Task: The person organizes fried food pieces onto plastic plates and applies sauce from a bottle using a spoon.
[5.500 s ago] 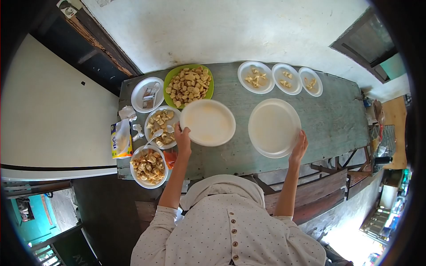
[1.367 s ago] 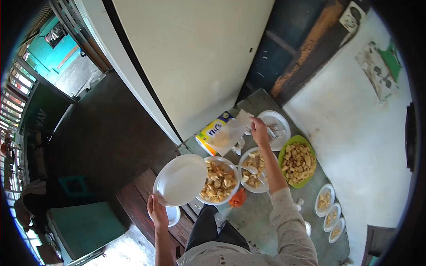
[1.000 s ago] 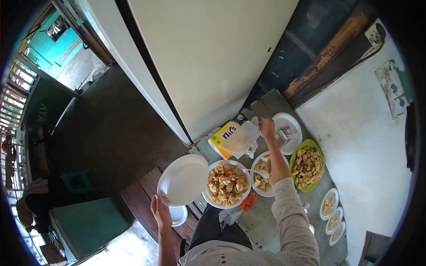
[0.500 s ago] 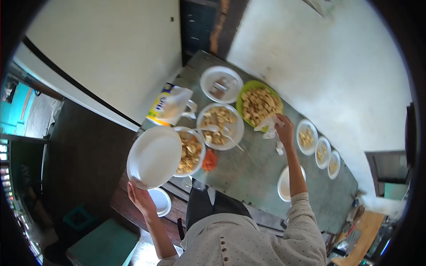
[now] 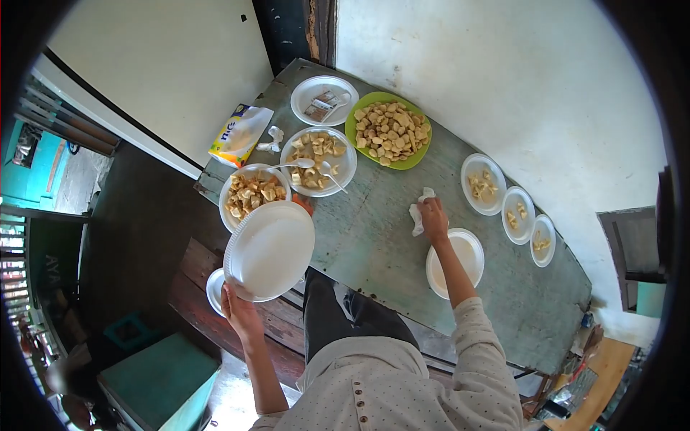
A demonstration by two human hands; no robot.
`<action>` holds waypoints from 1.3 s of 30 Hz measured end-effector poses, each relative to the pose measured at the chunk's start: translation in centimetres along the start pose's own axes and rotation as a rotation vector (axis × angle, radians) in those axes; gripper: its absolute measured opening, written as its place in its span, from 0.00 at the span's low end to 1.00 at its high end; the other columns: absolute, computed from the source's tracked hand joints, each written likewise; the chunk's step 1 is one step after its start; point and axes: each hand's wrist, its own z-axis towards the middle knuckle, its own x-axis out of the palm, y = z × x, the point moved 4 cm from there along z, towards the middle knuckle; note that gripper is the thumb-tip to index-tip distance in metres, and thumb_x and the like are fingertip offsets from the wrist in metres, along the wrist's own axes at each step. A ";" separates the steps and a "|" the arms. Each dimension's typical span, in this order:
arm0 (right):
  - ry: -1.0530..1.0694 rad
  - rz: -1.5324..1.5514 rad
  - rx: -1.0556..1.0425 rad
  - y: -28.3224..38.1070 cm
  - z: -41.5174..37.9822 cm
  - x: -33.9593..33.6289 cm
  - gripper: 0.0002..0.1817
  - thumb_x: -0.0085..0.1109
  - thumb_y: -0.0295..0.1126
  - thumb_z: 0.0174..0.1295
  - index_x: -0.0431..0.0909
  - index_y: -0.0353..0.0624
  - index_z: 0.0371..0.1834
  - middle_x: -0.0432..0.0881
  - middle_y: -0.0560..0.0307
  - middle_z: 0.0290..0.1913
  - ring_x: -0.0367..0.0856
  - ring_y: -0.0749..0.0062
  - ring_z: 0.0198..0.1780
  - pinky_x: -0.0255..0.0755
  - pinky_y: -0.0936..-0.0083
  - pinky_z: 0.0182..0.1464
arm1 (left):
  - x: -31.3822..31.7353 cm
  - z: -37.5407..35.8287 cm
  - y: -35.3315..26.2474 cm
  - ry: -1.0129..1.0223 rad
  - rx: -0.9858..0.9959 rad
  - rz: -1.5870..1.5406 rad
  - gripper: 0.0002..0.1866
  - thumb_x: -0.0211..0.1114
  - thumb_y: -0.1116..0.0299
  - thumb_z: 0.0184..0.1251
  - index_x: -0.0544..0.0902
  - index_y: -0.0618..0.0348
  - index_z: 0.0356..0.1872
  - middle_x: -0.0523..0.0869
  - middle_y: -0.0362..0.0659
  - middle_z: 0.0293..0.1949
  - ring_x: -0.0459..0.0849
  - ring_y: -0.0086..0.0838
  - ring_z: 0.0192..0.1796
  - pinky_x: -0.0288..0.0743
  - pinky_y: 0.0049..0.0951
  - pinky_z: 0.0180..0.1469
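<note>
My left hand (image 5: 242, 313) is gripping the tilted white plate (image 5: 272, 244) by its rim, near the table (image 5: 366, 241) edge; my right hand (image 5: 433, 221) is pinching crumpled tissue (image 5: 416, 220) beside a second plate (image 5: 471, 260).

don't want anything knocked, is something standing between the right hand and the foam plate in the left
Nothing visible: only tabletop shows between the right hand, holding crumpled tissue, and the foam plate in the left hand. An orange item peeks from behind that plate's upper edge.
</note>
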 end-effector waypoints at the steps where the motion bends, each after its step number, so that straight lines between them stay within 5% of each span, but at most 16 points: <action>1: -0.035 0.003 0.038 -0.6 0.4 0.5 0.09 0.56 0.24 0.47 0.78 0.43 0.34 0.74 0.57 0.39 0.73 0.61 0.44 0.73 0.66 0.40 | 0.1 -0.7 0.0 0.010 0.013 -0.013 0.16 0.54 0.62 0.66 0.73 0.62 0.48 0.75 0.45 0.49 0.73 0.30 0.54 0.67 0.32 0.56; 11: -0.031 0.082 -0.133 2.7 -1.6 1.3 0.15 0.54 0.24 0.48 0.75 0.39 0.42 0.73 0.51 0.42 0.71 0.56 0.48 0.72 0.65 0.43 | -0.1 -5.3 -0.1 -0.046 0.042 -0.030 0.16 0.55 0.61 0.65 0.73 0.63 0.47 0.75 0.45 0.49 0.73 0.29 0.53 0.69 0.31 0.55; 25: -0.153 0.272 0.224 2.8 -2.6 3.0 0.16 0.50 0.18 0.49 0.76 0.36 0.43 0.75 0.48 0.47 0.71 0.52 0.50 0.65 0.65 0.54 | -0.1 -6.8 -0.6 -0.052 0.065 -0.039 0.16 0.53 0.61 0.66 0.74 0.64 0.46 0.77 0.44 0.47 0.74 0.28 0.51 0.68 0.30 0.54; 39: -0.122 0.211 0.187 5.0 -4.2 3.9 0.23 0.51 0.13 0.42 0.76 0.38 0.45 0.75 0.52 0.50 0.71 0.56 0.51 0.65 0.68 0.54 | 0.6 -6.5 0.5 0.030 0.005 -0.001 0.14 0.52 0.61 0.67 0.75 0.61 0.43 0.77 0.40 0.44 0.74 0.24 0.49 0.68 0.27 0.53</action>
